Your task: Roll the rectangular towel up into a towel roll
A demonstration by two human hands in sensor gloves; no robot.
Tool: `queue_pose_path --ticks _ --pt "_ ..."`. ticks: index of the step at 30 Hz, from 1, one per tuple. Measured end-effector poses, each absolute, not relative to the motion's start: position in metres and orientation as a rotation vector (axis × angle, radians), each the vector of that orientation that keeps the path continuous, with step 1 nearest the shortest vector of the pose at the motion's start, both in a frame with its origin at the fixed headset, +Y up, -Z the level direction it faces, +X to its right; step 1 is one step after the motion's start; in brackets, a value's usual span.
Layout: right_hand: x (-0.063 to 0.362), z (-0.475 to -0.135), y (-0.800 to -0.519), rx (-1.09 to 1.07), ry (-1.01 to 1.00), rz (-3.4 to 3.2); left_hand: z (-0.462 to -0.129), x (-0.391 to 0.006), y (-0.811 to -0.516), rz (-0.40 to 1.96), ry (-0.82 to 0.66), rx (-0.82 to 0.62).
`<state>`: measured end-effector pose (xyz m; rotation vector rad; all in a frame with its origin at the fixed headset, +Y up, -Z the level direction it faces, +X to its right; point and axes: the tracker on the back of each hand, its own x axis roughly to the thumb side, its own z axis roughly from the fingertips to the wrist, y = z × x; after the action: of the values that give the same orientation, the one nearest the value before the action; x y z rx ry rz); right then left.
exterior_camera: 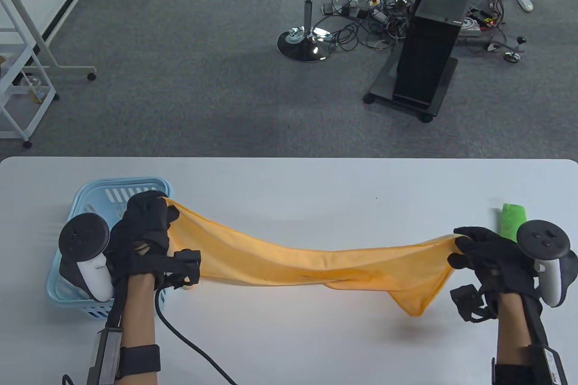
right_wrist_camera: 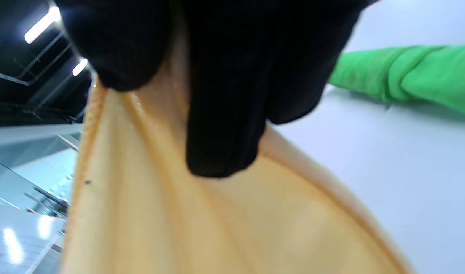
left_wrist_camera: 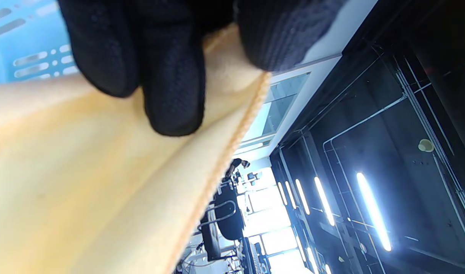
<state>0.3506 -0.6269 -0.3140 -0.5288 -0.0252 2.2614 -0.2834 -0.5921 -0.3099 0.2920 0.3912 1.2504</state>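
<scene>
An orange towel [exterior_camera: 316, 263] hangs stretched between my two hands above the white table [exterior_camera: 289, 186], sagging in the middle with a corner drooping near the right end. My left hand [exterior_camera: 149, 227] grips its left end over the blue basket. My right hand [exterior_camera: 483, 254] grips its right end. In the left wrist view my fingers [left_wrist_camera: 171, 76] pinch the towel [left_wrist_camera: 84, 182] at its hemmed edge. In the right wrist view my fingers [right_wrist_camera: 225, 95] pinch the towel [right_wrist_camera: 179, 213] likewise.
A light blue slotted basket [exterior_camera: 92, 195] stands at the table's left, under my left hand. A rolled green towel [exterior_camera: 512, 220] lies at the far right, also in the right wrist view [right_wrist_camera: 407, 72]. A black cable [exterior_camera: 189, 344] trails from my left wrist.
</scene>
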Motion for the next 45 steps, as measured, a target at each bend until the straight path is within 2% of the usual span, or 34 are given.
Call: queue_pose_path --ticks 5,13,19,25,28,31,38,41,45 --pt "0.345 -0.323 -0.627 -0.547 0.049 2.295 -0.313 -0.279 -0.591 1.25 0.383 0.278" --pt "0.341 -0.355 -0.621 -0.606 -0.042 2.277 -0.326 -0.269 -0.587 1.31 0.326 0.27" --pt "0.34 -0.373 -0.593 -0.581 -0.279 2.211 -0.34 -0.264 -0.58 1.4 0.255 0.307" --pt "0.366 -0.341 -0.543 -0.582 -0.598 2.067 -0.332 -0.279 -0.563 1.506 0.201 0.452" --pt "0.378 -0.322 -0.538 -0.569 -0.677 2.011 -0.322 -0.288 -0.565 1.533 0.178 0.486" --pt "0.387 -0.303 -0.554 -0.578 -0.565 2.047 -0.307 -0.292 -0.579 1.469 0.217 0.411" --pt "0.395 -0.272 -0.631 -0.652 -0.28 2.11 -0.281 -0.284 -0.622 1.142 0.34 0.204" --pt "0.395 -0.266 -0.643 -0.666 -0.219 2.114 -0.277 -0.281 -0.63 1.14 0.369 0.171" --pt "0.392 -0.269 -0.641 -0.655 -0.17 2.163 -0.278 -0.28 -0.631 1.109 0.395 0.16"
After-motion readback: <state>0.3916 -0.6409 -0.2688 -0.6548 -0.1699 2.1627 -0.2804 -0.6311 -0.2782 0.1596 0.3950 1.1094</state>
